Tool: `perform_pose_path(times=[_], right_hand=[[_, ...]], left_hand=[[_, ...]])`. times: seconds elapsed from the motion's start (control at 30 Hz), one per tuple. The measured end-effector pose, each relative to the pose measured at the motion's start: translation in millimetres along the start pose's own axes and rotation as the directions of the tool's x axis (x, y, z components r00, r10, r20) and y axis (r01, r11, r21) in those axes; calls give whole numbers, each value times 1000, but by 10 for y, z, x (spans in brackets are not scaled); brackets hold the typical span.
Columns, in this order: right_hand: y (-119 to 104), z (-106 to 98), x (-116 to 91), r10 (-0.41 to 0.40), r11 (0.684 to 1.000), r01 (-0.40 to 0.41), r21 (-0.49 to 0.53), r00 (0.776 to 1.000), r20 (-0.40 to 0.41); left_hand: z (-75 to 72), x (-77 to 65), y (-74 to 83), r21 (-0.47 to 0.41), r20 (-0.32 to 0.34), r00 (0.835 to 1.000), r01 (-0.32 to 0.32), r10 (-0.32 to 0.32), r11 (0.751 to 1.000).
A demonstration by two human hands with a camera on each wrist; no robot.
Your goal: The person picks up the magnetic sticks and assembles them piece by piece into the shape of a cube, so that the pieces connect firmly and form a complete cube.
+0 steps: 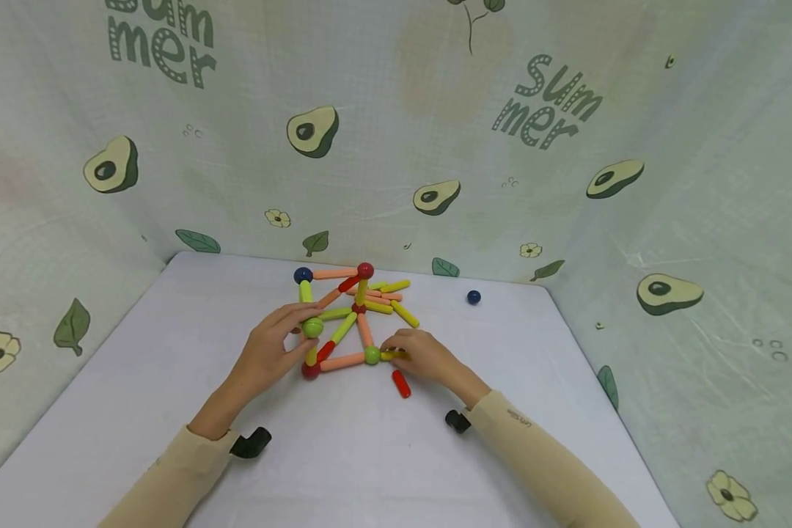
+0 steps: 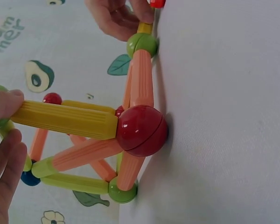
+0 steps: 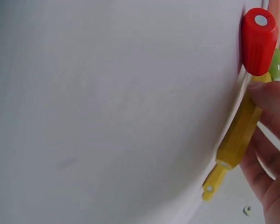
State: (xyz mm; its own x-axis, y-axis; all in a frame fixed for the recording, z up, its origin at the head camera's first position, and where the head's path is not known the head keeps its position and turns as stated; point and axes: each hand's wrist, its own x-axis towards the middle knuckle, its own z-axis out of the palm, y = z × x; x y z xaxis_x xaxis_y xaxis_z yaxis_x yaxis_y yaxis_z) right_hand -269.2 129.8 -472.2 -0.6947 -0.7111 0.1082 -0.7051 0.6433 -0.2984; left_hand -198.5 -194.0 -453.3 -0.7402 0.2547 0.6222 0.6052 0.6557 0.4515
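A frame of magnetic rods and balls stands on the white table [image 1: 369,455]. My left hand [image 1: 260,359] grips the frame at an upper green ball [image 1: 313,327], thumb and fingers on either side. From that ball a yellow rod [image 2: 67,121] runs to a red ball [image 2: 142,130] resting on the table. My right hand [image 1: 425,356] pinches a yellow magnetic rod [image 3: 242,128] between thumb and fingers. The rod's far end meets another green ball [image 1: 372,355] at the frame's lower right corner. A short red rod [image 1: 401,383] lies just in front of the right hand.
Loose yellow and pink rods, among them a yellow rod [image 1: 405,314], lie behind the right hand and beside the frame. A dark blue ball [image 1: 474,297] sits apart at the back right. A printed cloth [image 1: 369,161] encloses the table's back and sides.
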Motion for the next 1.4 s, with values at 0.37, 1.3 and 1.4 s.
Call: perform_pose_path(times=[0.37,1.3,1.4], right_hand=[[10,-75,19,-113,993,113,-32,993,17],[-63,-408,-42,-3,1000,3,31,1000,-13],[-287,-506,33,-51,998,54,32,996,-76]], left_hand=[[-3,0,-1,-19,2,1000,4,-4,1000],[-24,-1,41,56,-27,1000,4,-3,998],[-25,8,40,65,-29,1000,5,-3,998]])
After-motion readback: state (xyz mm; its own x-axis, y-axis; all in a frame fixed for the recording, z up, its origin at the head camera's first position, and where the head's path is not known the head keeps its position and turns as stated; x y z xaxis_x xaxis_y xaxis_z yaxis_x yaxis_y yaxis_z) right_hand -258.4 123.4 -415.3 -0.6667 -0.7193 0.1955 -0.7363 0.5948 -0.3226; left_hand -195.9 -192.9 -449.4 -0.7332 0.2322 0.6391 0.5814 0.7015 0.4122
